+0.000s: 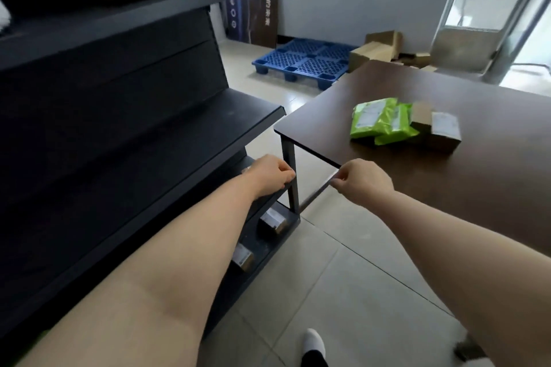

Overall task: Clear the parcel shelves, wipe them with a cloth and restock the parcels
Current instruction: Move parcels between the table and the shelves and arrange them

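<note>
Head view: we judge clearing underway. Green plastic mailer parcels (375, 122) lie on the brown table (447, 188), far right. Small cardboard boxes (272, 220) sit low in the dark metal shelves (179, 134), left. Our left hand (269, 174) curls at a shelf lip, grip unclear. Our right hand (362, 183) is curled, empty. Next we stoop for the boxes.

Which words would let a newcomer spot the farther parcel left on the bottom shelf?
Find the dark shelving unit on the left and drop to its bottom shelf. Two small brown parcels sit there. The farther parcel lies nearest the shelf's end, beside the table leg, unlike the nearer parcel.
</note>
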